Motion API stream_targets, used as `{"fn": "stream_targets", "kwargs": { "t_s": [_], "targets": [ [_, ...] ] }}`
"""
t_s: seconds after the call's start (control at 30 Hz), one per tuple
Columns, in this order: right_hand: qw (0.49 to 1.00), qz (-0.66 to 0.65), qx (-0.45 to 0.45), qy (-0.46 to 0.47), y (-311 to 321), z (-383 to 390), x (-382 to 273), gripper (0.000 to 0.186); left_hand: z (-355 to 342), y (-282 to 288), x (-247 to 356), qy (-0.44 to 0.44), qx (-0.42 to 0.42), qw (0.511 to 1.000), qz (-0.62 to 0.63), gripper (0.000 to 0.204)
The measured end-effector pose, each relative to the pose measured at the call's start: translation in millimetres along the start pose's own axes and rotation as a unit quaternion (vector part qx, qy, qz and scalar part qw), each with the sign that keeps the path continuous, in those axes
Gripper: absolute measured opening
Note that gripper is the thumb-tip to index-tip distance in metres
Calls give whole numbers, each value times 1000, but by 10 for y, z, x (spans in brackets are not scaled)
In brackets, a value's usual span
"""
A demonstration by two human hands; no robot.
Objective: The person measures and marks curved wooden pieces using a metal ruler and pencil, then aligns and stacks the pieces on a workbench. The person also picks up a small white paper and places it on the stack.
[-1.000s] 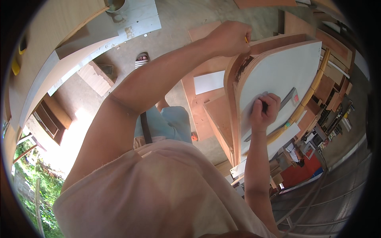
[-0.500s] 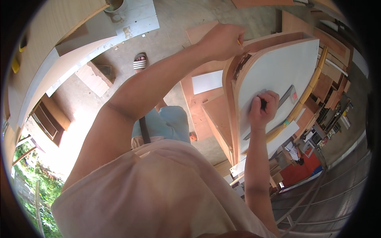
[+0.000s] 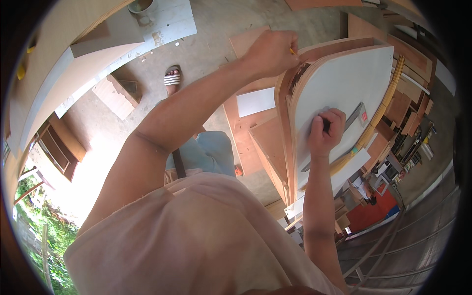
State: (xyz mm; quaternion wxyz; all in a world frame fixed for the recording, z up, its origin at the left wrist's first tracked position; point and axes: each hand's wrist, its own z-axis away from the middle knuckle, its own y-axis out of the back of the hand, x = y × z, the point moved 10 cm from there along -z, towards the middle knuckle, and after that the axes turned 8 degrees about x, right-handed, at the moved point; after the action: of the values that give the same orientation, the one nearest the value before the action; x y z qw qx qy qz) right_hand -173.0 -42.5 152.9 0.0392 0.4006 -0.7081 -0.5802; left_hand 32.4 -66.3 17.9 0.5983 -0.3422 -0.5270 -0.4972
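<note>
My left hand [image 3: 278,54] is closed on a small, thin yellow object, perhaps a pencil, at the upper curved rim of a layered plywood piece [image 3: 282,98]. A white panel [image 3: 344,78] faces up on that piece. My right hand [image 3: 327,128] rests on the white panel with its fingers curled around a dark spot; whether it holds anything there I cannot make out. A long grey metal bar [image 3: 355,113] with a red label lies on the panel beside and partly behind the right hand. A brownish, rough patch [image 3: 299,78] shows inside the rim below my left hand.
Plywood sheets [image 3: 241,132] and a white board [image 3: 255,102] lie beneath the piece. A curved wooden structure [image 3: 44,83] stands at left, holding a bucket [image 3: 140,7]. My sandalled foot [image 3: 172,78] is on the concrete floor. Stacked boards and tools [image 3: 408,142] fill the right.
My left hand has moved slightly left along the rim with the yellow object. My right hand stays curled on the white panel. The whole view has shifted a little.
</note>
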Motion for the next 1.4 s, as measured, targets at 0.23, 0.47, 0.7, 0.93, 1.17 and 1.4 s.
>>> {"fn": "stream_targets", "kwargs": {
  "t_s": [0.23, 0.47, 0.7, 0.93, 1.17, 1.4],
  "targets": [
    [1000, -5, 3, -3, 8, 10, 15, 13, 256, 37, -88, 25, 27, 998, 46, 14],
    [1000, -18, 4, -22, 8, 35, 76, 14, 258, 43, -50, 21, 41, 998, 33, 15],
    [1000, -22, 2, -3, 23, 47, 36, 13, 531, 26, -155, 18, 86, 995, 37, 16],
    [998, -63, 0, -5, -2, 59, 45, 10, 585, 70, -131, 21, 117, 992, 38, 17],
    [995, -102, 4, -5, -19, 70, 99, 7, 855, -14, -264, 54, 148, 986, 52, 19],
    [996, -79, 9, 27, -10, 60, 38, 4, 1088, -62, -273, 53, 198, 977, 55, 19]
  ]
}}
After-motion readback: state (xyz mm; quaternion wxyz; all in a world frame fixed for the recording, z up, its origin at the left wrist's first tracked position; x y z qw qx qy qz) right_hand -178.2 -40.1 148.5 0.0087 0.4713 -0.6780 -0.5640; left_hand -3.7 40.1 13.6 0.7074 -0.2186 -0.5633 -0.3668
